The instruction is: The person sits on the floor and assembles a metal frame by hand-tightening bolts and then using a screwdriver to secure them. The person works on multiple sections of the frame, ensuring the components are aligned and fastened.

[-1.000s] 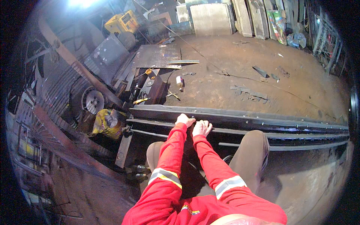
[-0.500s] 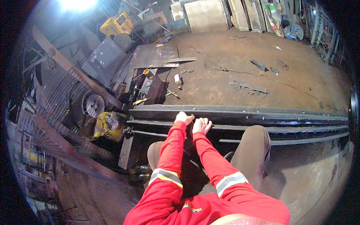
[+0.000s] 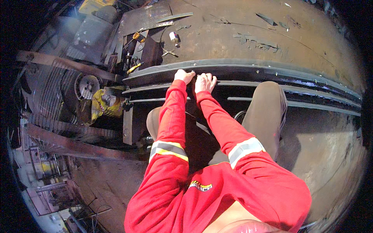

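Observation:
A long dark metal beam (image 3: 233, 71) with raised parallel edges lies crosswise in front of my knees. My left hand (image 3: 184, 76) is over its far channel, thumb and fingers pinched together. Beside it, a small gap away, my right hand (image 3: 205, 82) bends its fingers down at the beam's middle edge. Whatever the fingertips of either hand hold is too small or hidden to make out. Small shiny bolts (image 3: 257, 71) dot the far channel to the right of my hands.
At left stand a rusty metal frame (image 3: 66, 64), a round metal disc (image 3: 87, 86) and a yellow bag (image 3: 101, 103). Beyond the beam are a small bottle (image 3: 174, 39), a yellow-handled tool (image 3: 134, 68) and metal scraps (image 3: 266, 18) on the floor. My knee (image 3: 268, 101) touches or overlaps the beam's near side.
The view has tilted down, so the beam and floor appear higher in the picture. Both hands stay at about the same spot on the beam, close together.

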Demonstrator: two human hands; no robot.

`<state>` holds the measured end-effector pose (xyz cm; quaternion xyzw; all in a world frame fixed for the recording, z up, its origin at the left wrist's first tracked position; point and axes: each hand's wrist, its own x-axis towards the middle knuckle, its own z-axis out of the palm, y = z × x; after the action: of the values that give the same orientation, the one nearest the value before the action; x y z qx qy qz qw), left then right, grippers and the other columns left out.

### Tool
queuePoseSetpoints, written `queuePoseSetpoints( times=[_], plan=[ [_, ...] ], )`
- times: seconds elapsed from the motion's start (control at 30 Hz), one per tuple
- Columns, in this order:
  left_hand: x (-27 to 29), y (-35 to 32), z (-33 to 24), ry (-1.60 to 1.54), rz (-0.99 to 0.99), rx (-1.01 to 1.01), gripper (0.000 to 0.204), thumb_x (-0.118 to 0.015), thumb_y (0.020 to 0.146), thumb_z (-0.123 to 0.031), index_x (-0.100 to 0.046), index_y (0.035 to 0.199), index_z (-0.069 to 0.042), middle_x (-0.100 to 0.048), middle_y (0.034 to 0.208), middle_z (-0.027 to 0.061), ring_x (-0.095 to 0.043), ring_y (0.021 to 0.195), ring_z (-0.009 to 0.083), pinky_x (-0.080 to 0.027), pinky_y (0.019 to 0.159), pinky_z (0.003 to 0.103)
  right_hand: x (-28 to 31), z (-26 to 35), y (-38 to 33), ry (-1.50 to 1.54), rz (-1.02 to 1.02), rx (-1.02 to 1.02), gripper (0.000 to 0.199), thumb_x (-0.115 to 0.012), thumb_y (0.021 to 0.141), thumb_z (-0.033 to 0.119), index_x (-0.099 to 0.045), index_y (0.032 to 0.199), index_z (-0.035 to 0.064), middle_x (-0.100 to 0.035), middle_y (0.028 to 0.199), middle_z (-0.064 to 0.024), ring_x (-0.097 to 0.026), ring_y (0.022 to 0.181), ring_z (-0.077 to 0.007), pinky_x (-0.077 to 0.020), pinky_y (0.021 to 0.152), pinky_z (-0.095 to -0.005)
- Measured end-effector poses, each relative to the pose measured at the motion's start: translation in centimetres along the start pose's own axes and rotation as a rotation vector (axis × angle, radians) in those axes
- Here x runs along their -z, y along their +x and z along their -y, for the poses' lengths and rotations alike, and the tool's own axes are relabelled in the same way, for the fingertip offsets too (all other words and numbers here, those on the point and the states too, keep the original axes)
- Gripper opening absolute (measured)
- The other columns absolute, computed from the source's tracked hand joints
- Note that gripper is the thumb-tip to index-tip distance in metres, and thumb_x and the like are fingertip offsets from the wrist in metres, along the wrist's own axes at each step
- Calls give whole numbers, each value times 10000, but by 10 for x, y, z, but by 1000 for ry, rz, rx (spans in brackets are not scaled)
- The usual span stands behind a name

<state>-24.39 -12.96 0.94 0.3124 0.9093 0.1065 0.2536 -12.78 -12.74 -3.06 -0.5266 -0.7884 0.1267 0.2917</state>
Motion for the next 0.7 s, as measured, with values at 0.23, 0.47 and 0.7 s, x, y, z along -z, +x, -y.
queuePoseSetpoints(
  times=[0.23,0.47,0.7],
  plan=[
    [4,-25,-18,49,-77,58,587,-718,660,-518,-675,971,-22,-641,1060,191,-624,990,312,-477,858,381,6,1,7,-78,156,-31,227,-485,816,218,-684,750,130,-644,869,-13,-508,965,-202,-273,955,-429],
    [0,-5,1,34,-37,0,549,-695,684,-504,-683,894,2,-648,979,208,-640,913,320,-490,809,377,6,3,4,-58,154,-35,230,-479,828,232,-686,767,154,-639,889,6,-502,991,-182,-262,968,-425],
    [-3,-24,-17,54,-192,32,528,-744,630,-510,-705,833,-24,-674,899,176,-658,862,293,-500,786,359,6,-1,8,-31,132,-53,225,-482,821,221,-675,744,135,-644,865,1,-509,966,-192,-283,944,-415]
  ],
)
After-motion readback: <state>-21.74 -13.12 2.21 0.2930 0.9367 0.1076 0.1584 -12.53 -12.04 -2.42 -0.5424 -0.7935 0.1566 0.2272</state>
